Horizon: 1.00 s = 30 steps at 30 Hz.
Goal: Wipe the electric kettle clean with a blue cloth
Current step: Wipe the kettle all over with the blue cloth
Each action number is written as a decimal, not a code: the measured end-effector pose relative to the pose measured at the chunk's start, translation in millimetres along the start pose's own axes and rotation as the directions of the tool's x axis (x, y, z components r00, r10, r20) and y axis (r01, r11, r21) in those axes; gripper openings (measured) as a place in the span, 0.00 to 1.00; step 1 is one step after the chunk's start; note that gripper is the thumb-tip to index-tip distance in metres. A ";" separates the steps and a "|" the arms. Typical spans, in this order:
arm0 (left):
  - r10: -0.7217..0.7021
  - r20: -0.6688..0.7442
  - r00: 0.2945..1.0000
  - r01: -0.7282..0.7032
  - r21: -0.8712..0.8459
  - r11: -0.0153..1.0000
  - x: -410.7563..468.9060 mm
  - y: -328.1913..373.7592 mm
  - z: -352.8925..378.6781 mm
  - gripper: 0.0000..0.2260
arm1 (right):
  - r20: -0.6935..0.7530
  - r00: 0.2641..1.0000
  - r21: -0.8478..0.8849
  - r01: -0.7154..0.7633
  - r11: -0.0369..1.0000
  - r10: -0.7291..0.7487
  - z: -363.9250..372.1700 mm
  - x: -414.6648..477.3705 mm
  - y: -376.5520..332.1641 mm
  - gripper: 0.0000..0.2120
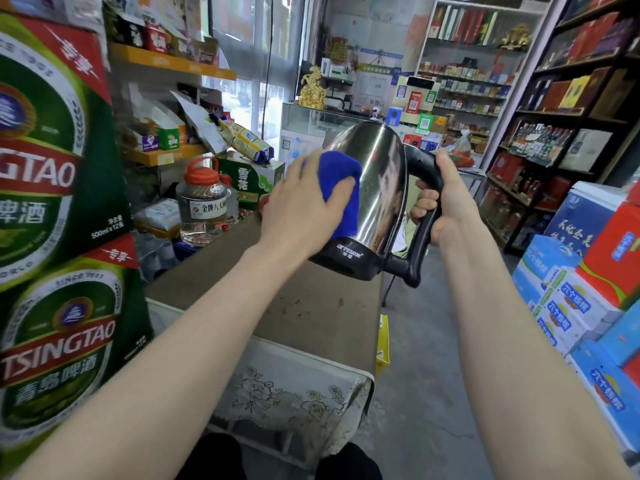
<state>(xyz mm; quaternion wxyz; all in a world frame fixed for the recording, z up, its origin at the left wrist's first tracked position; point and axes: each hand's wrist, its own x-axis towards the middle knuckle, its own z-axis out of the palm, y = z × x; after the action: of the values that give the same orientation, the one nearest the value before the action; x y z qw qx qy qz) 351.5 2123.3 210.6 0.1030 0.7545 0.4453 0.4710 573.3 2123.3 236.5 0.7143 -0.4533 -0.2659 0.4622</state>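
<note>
the bench [311, 306], brown-topped with a patterned cover hanging over its near end, runs away from you between stacked beer cartons [52, 168] on one side and open floor on the other. the electric kettle [377, 188] is off the bench, held in the air above its far right edge and tilted with the base toward you. your right hand [446, 199] is wrapped tight around the black handle and carries the whole weight. your left hand [304, 206] lies flat with fingers spread, pressing the blue cloth [341, 188] against the steel wall. risk, as a judgement: a hard sideways push from the cloth could twist the kettle in your one-handed grip, and it would fall onto the bench edge or the floor. the glass jar [204, 206] near the far left edge stands within reach of a stray elbow.
</note>
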 end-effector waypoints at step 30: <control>-0.322 0.263 0.910 0.413 -0.481 0.773 24.8 -43.1 -17.4 0.19 | 0.080 0.994 -0.023 0.076 0.997 -0.074 17.3 -34.1 20.9 0.23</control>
<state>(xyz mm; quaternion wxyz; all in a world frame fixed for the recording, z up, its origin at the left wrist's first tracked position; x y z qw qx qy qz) 316.8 2162.9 210.5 0.4323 0.6314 0.4279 0.4809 536.1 2102.9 227.0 0.7141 -0.4338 -0.3167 0.4490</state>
